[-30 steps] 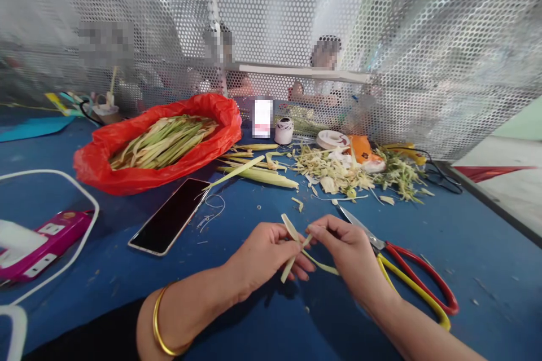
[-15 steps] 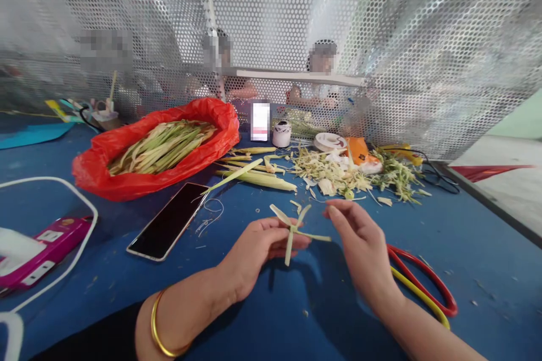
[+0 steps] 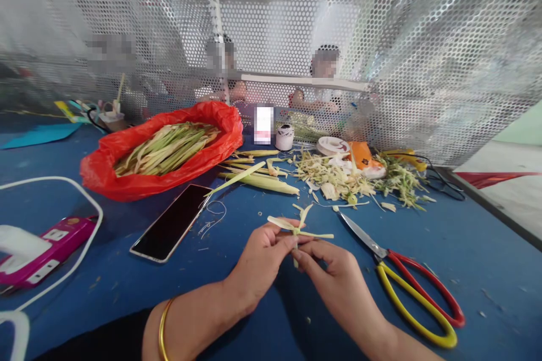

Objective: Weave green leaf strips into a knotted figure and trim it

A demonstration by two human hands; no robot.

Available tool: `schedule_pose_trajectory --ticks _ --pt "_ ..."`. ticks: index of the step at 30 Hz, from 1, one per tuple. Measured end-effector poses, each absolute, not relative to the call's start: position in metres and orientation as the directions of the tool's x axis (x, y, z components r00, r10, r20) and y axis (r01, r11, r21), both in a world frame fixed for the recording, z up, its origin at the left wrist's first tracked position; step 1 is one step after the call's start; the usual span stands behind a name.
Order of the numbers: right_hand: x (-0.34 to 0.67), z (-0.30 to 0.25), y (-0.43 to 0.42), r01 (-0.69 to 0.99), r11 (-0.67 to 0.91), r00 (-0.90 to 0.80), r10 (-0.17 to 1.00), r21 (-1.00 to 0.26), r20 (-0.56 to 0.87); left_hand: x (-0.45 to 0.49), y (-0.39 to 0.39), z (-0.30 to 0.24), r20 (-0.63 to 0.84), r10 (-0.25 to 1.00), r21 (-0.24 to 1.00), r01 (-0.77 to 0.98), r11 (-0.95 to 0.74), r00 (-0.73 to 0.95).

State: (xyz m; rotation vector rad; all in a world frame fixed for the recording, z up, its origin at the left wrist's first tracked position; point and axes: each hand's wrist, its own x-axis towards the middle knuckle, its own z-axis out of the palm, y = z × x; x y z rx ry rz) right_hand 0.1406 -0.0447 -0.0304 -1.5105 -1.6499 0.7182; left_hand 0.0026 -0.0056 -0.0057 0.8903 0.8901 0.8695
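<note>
Back from its lifted spot, the right hand [image 3: 334,279] has closed in under the left hand [image 3: 262,254], baring the scissors [image 3: 406,287] it was hiding. Left thumb and fingers pinch the leaf strips [image 3: 297,229] at their crossing, likely so the springy pieces cannot slip apart. The right fingertips pinch the short end hanging below. The strips are held just above the blue table [image 3: 423,225], in front of the person. The scissors lie just right of the hands and the red bag [image 3: 127,177] of fresh strips sits at far left, both seemingly kept within reach
</note>
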Motion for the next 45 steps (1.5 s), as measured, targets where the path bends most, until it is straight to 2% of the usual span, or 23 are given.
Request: schedule_pose_trajectory --ticks 8,11,13,15,17,19,24,27,29,31,34,37,40,45 --pt "0.139 -0.027 -0.043 0.517 0.171 -0.046 0.984 -0.839 0.172 0.001 -0.007 -0.010 -0.269 0.898 0.887 -0.272 0.372 0.349" --pt "0.140 -0.031 -0.040 0.484 0.124 -0.041 0.992 -0.866 0.119 0.001 -0.005 -0.012 -0.290 0.896 0.886 -0.259 0.384 0.336" --pt "0.142 -0.031 -0.037 0.384 0.048 0.006 0.999 -0.922 0.054 0.000 -0.003 -0.012 -0.290 0.901 0.899 -0.232 0.372 0.323" --pt "0.146 -0.028 -0.033 0.204 -0.038 0.092 0.996 -0.978 -0.020 0.000 -0.002 -0.010 -0.287 0.904 0.911 -0.201 0.360 0.317" --pt "0.150 -0.022 -0.030 0.013 -0.091 0.175 0.981 -0.996 -0.088 -0.001 -0.003 -0.009 -0.295 0.891 0.911 -0.179 0.372 0.346" --pt "0.155 -0.017 -0.027 -0.090 -0.097 0.221 0.968 -0.991 -0.115 -0.001 -0.005 -0.009 -0.300 0.860 0.909 -0.151 0.389 0.413" --pt "0.165 -0.013 -0.022 -0.047 -0.022 0.284 0.958 -0.999 -0.034 0.000 -0.009 -0.008 -0.285 0.801 0.915 -0.100 0.392 0.527" --pt "0.164 -0.014 -0.022 -0.108 -0.108 0.295 0.946 -0.988 -0.136 0.001 -0.010 -0.008 -0.274 0.809 0.907 -0.141 0.398 0.521" --pt "0.163 -0.016 -0.022 -0.157 -0.165 0.240 0.950 -0.974 -0.199 0.001 -0.010 -0.009 -0.259 0.807 0.898 -0.175 0.403 0.530" --pt "0.163 -0.017 -0.022 -0.178 -0.170 0.184 0.962 -0.969 -0.203 0.000 -0.009 -0.010 -0.238 0.794 0.897 -0.185 0.400 0.560" --pt "0.169 -0.014 -0.020 -0.092 -0.101 0.200 0.973 -0.991 -0.117 -0.005 -0.007 -0.009 -0.241 0.786 0.921 -0.122 0.371 0.569" --pt "0.178 -0.006 -0.019 0.175 -0.004 0.176 0.984 -0.985 0.027 -0.010 -0.003 -0.006 -0.258 0.844 0.950 -0.038 0.311 0.470" --pt "0.184 0.003 -0.020 0.388 0.120 0.019 0.990 -0.914 0.138 -0.011 0.000 -0.008 -0.209 0.884 0.977 0.046 0.209 0.418" --pt "0.178 0.008 -0.027 0.490 0.346 -0.180 0.938 -0.800 0.295 -0.006 -0.004 -0.014 -0.148 0.890 0.986 0.130 0.101 0.431"
